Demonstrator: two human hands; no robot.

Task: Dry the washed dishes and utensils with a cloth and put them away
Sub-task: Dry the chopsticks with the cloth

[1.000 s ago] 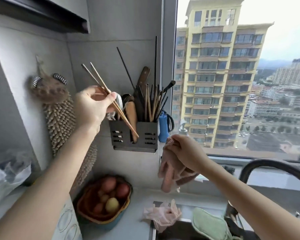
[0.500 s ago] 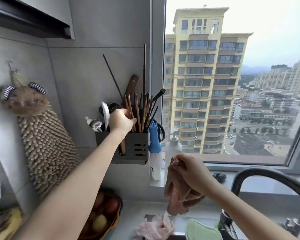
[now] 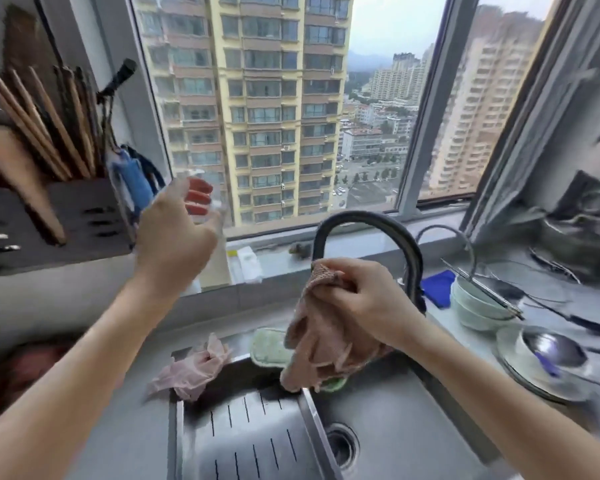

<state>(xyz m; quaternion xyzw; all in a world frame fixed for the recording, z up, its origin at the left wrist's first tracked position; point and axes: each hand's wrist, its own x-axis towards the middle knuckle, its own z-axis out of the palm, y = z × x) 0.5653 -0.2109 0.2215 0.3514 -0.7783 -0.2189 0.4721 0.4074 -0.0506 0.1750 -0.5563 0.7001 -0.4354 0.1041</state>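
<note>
The right hand (image 3: 368,303) grips the cloth (image 3: 326,344), ready for the bowls (image 3: 478,303) at right; the blurred left hand (image 3: 174,233) seems empty, fingers loose.

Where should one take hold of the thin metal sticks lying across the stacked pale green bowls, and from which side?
Probably at the near end of the thin metal sticks, which seems to jut past the rim of the stacked pale green bowls. Come from above on the right: the sticks lie flat and slanted across the rim, so only that end leaves room beneath.
</note>
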